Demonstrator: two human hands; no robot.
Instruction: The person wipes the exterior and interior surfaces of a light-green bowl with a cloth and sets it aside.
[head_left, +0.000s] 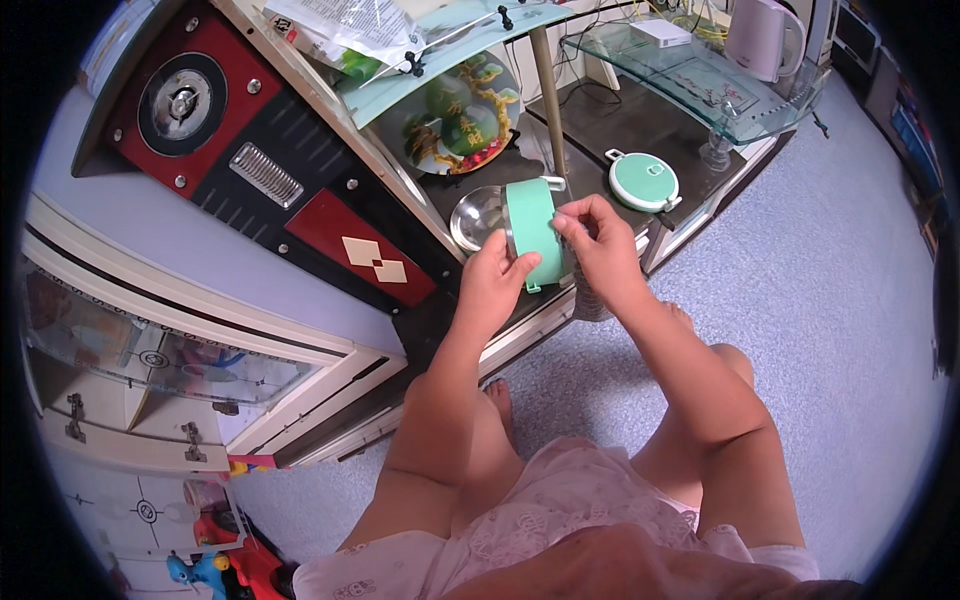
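Note:
A round mint-green lunch box body (534, 232) is tipped on its side over the dark cabinet top. My left hand (495, 274) grips its near left side, thumb on the green wall. At its right side my right hand (596, 236) has thumb and forefinger pinched together; a dark mesh-like item (591, 300) hangs below that hand, and whether I hold it cannot be told. A round stainless steel bowl (476, 217) lies just behind the box. Further right, the green lid with a white rim (643, 181) rests flat on the cabinet.
A red and black speaker (262, 172) stands at left. Behind are a decorative round plate (461, 120) and a glass shelf (457, 37) with plastic packages. A pink electric kettle (757, 41) stands on a glass shelf at right. Toys (217, 562) lie lower left.

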